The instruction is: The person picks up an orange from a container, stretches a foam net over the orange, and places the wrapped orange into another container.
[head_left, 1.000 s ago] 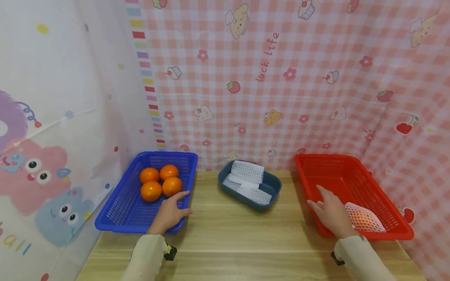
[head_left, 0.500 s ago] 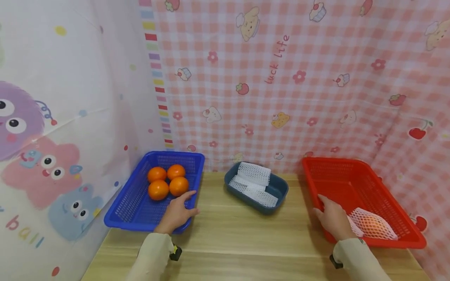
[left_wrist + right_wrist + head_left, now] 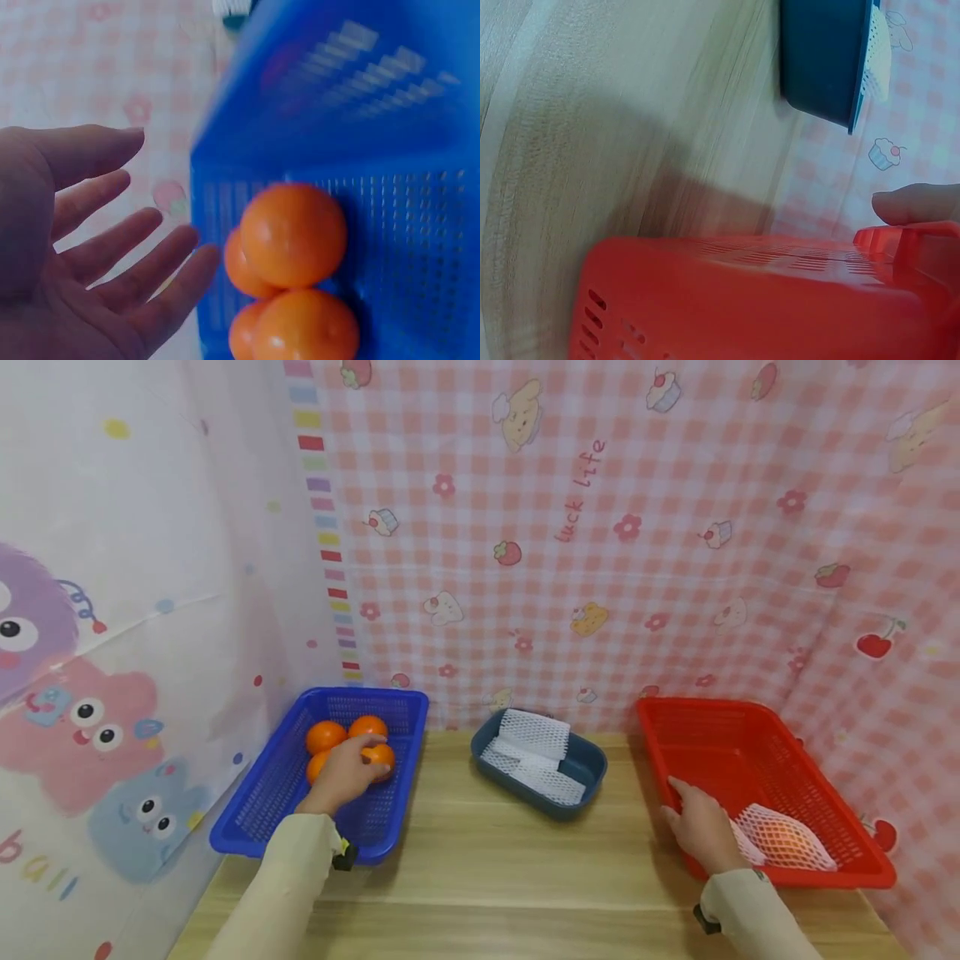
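In the head view my left hand reaches over the blue basket, fingertips close over an orange. Its fingers are spread and hold nothing in the left wrist view, beside several oranges. My right hand is at the left rim of the red basket. The thumb lies over that rim, and the basket wall hides the other fingers in the right wrist view. Inside the red basket, next to this hand, lies an orange in a white foam net.
A dark teal tub with white foam nets stands between the two baskets. The wooden table is backed by a checked pink curtain, with a white printed one at the left.
My left hand has gone from the blue basket's right rim inward over the oranges. The right hand has drawn back from above the red basket's inside to its left rim.
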`<state>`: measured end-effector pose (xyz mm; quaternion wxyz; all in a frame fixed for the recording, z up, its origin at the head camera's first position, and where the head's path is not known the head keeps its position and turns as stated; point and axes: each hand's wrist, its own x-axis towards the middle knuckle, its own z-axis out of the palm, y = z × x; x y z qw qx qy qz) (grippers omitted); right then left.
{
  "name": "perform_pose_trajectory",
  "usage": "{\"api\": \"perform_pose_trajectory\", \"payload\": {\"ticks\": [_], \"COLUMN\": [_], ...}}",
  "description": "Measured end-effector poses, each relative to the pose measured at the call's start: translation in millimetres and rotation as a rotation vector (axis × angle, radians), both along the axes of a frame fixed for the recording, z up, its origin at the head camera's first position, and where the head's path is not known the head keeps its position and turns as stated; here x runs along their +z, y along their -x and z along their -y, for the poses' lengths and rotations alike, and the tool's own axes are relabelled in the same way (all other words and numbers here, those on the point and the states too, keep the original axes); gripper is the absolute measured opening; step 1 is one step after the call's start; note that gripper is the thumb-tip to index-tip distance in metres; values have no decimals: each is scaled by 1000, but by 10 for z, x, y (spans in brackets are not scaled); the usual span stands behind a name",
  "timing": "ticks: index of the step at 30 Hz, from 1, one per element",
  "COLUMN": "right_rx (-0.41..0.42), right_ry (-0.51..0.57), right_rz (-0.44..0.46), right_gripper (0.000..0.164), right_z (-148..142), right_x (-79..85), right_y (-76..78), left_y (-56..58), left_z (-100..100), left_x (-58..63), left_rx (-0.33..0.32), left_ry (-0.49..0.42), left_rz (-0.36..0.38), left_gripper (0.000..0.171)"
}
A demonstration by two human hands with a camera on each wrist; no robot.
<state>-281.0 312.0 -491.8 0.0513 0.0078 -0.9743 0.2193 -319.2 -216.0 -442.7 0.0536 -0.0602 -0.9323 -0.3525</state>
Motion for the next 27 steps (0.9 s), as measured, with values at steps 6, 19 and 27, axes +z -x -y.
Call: {"api": "perform_pose_trajectory", "payload": {"ticks": [6, 19, 27], "right_rx": [3, -20, -36], "right_ry": [-1, 4, -2], "right_rz": [-23, -15, -41], "right_gripper": [60, 62, 61], "right_z": [13, 34, -27], "right_x": [-21, -55, -29], "right_y": [1, -50, -34], "left_y": [301, 428, 464], "left_z": [301, 733, 618], "left_x": [5, -502, -556], "left_rx": [101, 141, 24], "left_ry": [55, 181, 195], "left_rz": [-14, 242, 349], "left_gripper": [47, 74, 84]}}
